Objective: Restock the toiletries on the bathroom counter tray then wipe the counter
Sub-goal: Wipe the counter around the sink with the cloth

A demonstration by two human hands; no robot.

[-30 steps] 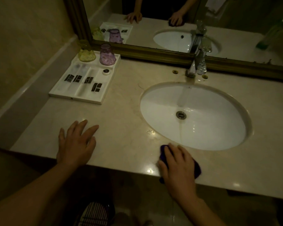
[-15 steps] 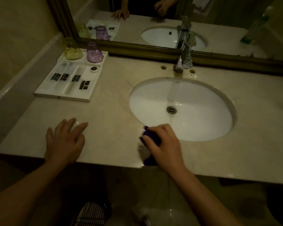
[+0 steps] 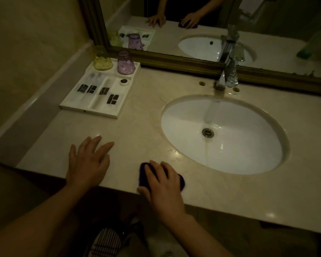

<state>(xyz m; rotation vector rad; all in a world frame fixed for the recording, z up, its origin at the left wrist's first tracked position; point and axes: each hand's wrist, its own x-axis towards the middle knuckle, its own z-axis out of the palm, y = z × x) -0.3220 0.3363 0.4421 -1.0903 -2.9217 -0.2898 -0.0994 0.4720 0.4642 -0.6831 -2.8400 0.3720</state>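
My right hand (image 3: 162, 182) presses a dark purple cloth (image 3: 143, 175) flat on the beige marble counter (image 3: 137, 130), near its front edge and just left of the sink. My left hand (image 3: 88, 162) lies palm down on the counter with fingers spread, holding nothing. At the back left stands a white compartment tray (image 3: 89, 108) with several white toiletry packets bearing dark labels (image 3: 112, 99), a small round item (image 3: 124, 81), an upturned purple cup (image 3: 125, 63) and an upturned yellow-green cup (image 3: 102, 61).
A white oval sink (image 3: 248, 160) is set into the counter right of centre, with a chrome faucet (image 3: 225, 71) behind it. A framed mirror (image 3: 174, 61) runs along the back wall. A tiled wall ledge (image 3: 35, 101) borders the left. A striped bin (image 3: 106, 243) sits below.
My right hand slid the cloth leftward along the front edge of the counter, from in front of the sink to left of it. My left hand stayed flat in place.
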